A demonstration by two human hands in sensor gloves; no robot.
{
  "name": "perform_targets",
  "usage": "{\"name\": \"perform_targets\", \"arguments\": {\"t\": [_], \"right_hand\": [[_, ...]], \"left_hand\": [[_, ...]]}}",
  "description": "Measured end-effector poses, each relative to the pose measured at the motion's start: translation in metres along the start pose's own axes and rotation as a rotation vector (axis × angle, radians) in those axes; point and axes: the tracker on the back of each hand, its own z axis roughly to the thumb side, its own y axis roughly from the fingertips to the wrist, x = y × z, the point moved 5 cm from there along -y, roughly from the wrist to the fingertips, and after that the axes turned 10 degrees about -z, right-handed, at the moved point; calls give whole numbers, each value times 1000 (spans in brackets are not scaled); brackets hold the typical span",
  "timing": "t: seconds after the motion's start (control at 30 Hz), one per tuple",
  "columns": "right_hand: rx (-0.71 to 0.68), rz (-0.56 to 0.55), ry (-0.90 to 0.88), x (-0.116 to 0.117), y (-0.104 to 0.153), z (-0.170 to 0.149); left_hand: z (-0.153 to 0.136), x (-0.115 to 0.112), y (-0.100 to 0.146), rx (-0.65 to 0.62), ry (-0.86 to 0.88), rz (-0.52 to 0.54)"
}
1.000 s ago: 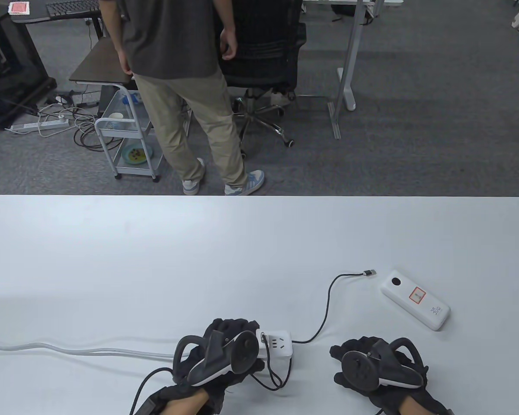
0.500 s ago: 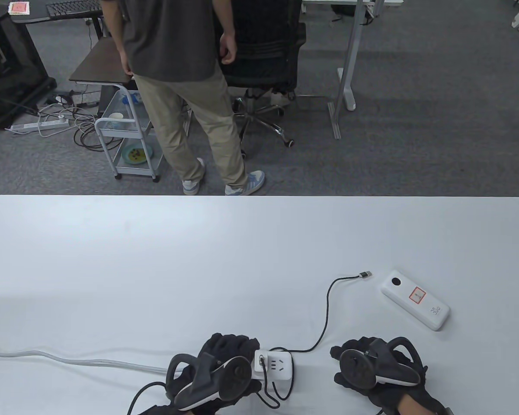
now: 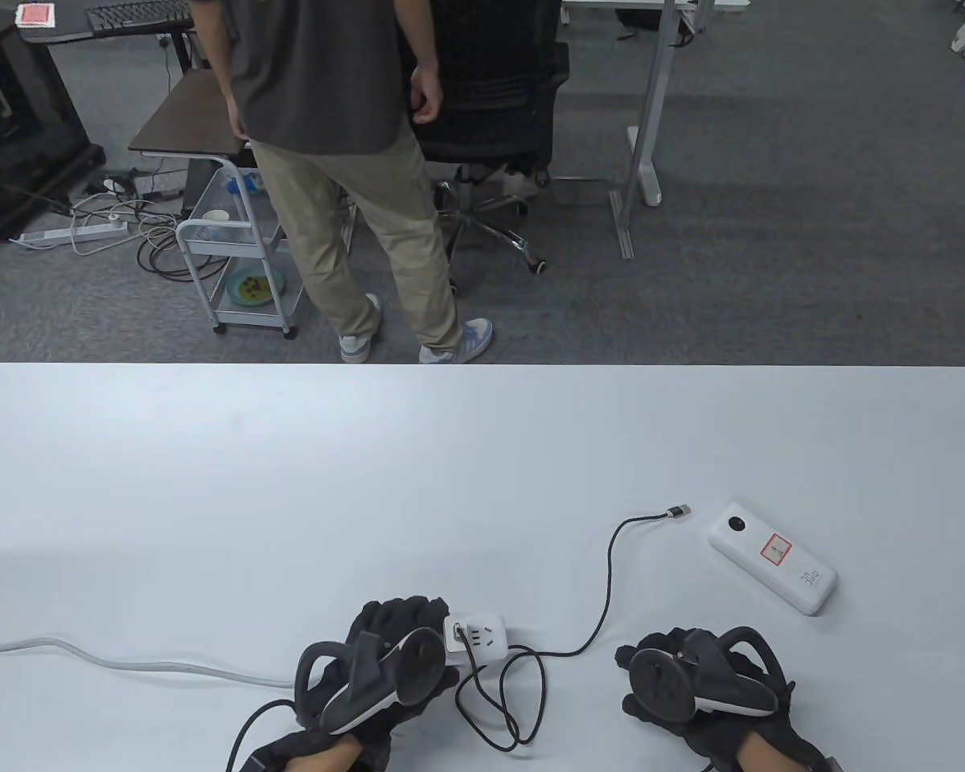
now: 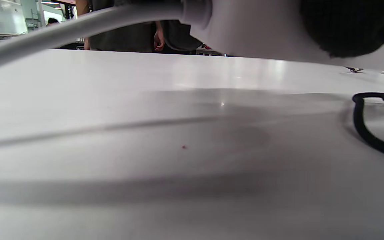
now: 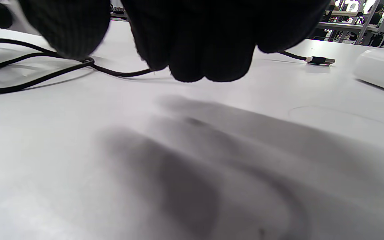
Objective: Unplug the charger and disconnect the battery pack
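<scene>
My left hand (image 3: 386,643) grips a white power socket cube (image 3: 478,634) and holds it just above the table; its underside shows in the left wrist view (image 4: 262,30). A black charging cable (image 3: 609,563) is plugged into the cube's top and loops beside it. Its free USB end (image 3: 677,511) lies on the table just left of the white battery pack (image 3: 774,558), apart from it. My right hand (image 3: 691,679) hovers low over the table, fingers (image 5: 208,36) loosely curled, holding nothing. The USB end (image 5: 320,60) and battery pack (image 5: 378,75) also show in the right wrist view.
The cube's thick white cord (image 3: 129,661) runs off the table's left edge. Beyond the white table (image 3: 289,482) a person (image 3: 346,161) stands by an office chair (image 3: 490,96) and a small trolley (image 3: 237,265).
My left hand has carried the socket cube to the left, and the black cable's loop beside it has grown. The USB end shifted slightly. My right hand has stayed in place.
</scene>
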Motion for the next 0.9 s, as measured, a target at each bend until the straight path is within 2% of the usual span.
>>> {"name": "perform_targets", "arguments": {"t": [0.13,0.27,0.67,0.9], "right_hand": [[0,-1,2,1,0,0],[0,-1,3,1,-1,0],[-3,1,4,3,-1,1],[-27,-29,-12,0,-9,5]], "left_hand": [[-6,-8,-4,21,-54,-37],[-10,-8,-7,50,-16,-41],[-3,-27,-12,-12,3,-121],[-3,-27,-13,-15,-8,-110]]}}
